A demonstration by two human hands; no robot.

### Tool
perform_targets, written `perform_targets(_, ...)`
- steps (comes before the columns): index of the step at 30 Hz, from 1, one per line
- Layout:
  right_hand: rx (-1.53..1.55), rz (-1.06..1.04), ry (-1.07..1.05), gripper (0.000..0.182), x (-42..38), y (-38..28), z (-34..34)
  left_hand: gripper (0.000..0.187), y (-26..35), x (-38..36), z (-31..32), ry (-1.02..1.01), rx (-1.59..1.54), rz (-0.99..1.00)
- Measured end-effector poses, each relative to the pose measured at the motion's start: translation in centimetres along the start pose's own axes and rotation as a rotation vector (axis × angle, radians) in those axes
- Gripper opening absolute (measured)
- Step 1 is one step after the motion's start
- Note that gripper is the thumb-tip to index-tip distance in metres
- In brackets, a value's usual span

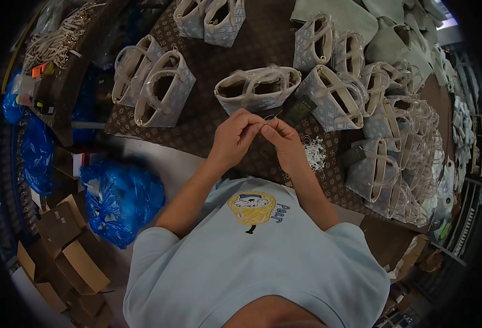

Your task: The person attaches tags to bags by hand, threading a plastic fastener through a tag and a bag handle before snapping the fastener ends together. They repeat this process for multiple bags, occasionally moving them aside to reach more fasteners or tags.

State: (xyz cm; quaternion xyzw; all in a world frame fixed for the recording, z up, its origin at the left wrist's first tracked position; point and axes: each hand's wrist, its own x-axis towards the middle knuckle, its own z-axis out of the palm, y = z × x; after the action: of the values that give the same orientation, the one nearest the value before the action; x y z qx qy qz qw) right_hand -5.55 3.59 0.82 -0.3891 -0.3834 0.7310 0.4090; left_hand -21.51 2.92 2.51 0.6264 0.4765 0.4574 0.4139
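Pale blue T-shirt (252, 257) sits closest to us. Our left hand (233, 136) & right hand (285, 143) meet fingertip to fingertip, pinched on sth tiny, can't tell what, over patterned table (208, 60), just below wrapped tote bag (257, 87), white string pile (313, 151) beside.

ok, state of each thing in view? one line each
left hand: fingers pinched together, tips meeting the right hand; what they hold is too small to tell
right hand: fingers pinched, same spot
nearest tote bag: lying on its side, mouth open, handles wrapped
other tote bags: upright, open, handles wrapped
white string pile: loose on the patterned table cover
blue plastic bag: full, on the floor
cardboard boxes: flaps open
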Motion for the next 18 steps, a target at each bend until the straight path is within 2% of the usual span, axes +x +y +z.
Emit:
perform_targets(2,0.079,-0.045,0.054,0.015,0.7,0.4,0.0,0.009,0.0,0.7,-0.3,0.006,0.006,-0.025)
perform_targets(3,0.078,-0.046,0.050,0.015,1.2,0.0,0.1,0.010,0.2,1.4,-0.5,0.114,0.117,0.006)
perform_targets(4,-0.051,-0.058,0.142,0.014,2.0,-0.8,0.2,0.012,0.1,2.2,-0.8,0.219,0.230,0.037)
perform_targets(5,-0.180,-0.070,0.235,0.013,2.8,-1.3,0.2,0.012,-0.8,3.2,-1.3,0.221,0.231,0.037)
perform_targets(7,-0.227,-0.066,0.284,0.014,5.6,-1.2,0.0,0.014,-2.7,5.1,-2.4,0.240,0.641,0.064)
perform_targets(8,-0.271,-0.068,0.333,0.016,6.8,-1.1,0.0,0.014,-3.0,5.8,-2.4,0.246,0.643,0.067)
perform_targets(9,-0.273,-0.077,0.327,0.016,7.7,-1.0,-0.1,0.015,-2.9,6.5,-2.4,0.085,0.718,-0.048)
perform_targets(10,-0.545,-0.166,0.324,0.018,8.5,-0.9,-0.2,0.015,-2.7,7.1,-2.4,-0.077,0.789,-0.165)
perform_targets(11,-0.819,-0.254,0.319,0.020,9.0,-0.8,-0.3,0.015,-2.9,7.3,-2.3,-0.069,0.790,-0.162)
perform_targets(12,-0.820,-0.259,0.316,0.020,9.2,-0.8,-0.2,0.013,-3.4,7.3,-2.2,-0.068,0.799,-0.086)
perform_targets(14,-1.149,-0.304,0.287,0.023,9.3,-0.9,-0.1,0.011,-4.4,7.3,-2.1,-0.065,0.808,-0.006)
perform_targets(16,-1.064,-0.255,0.242,0.023,9.6,-1.2,-0.7,0.009,-4.5,7.2,-2.3,-0.014,0.728,0.102)
perform_targets(18,-0.979,-0.194,0.195,0.024,9.6,-1.3,-0.8,0.008,-4.3,6.9,-2.1,-0.005,0.728,0.109)
